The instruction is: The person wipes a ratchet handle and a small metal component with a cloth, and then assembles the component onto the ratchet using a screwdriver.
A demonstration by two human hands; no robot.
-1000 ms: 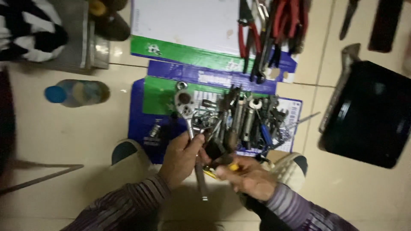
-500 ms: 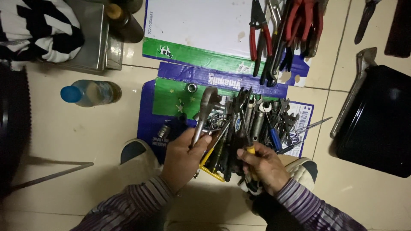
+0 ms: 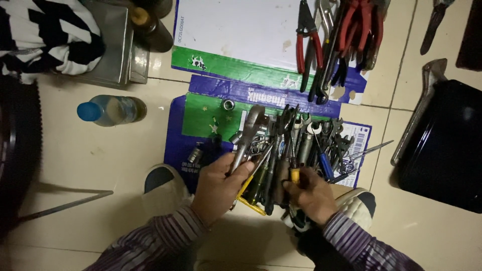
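Your left hand [image 3: 218, 188] wraps metal ratchet wrench [image 3: 245, 140], fingers closed round handle, head pointing to 12 o'clock over tool pile [image 3: 296, 145]. Your right hand [image 3: 311, 193] grips yellow-handled tool [image 3: 294, 175], fingers curled tight; its tip lost among wrenches. Pile sits on flattened blue-green carton [image 3: 201, 115]. Loose socket [image 3: 228, 104] at 11 o'clock of wrench. Red-handled pliers [image 3: 306, 35] at 1 o'clock. Water bottle [image 3: 108, 110] at 9 o'clock. Black tray [image 3: 442, 145] at 3 o'clock, cut off by frame. Dim light: individual wrenches hard to tell apart.

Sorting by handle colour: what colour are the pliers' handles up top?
Red, on the pliers in the head view.
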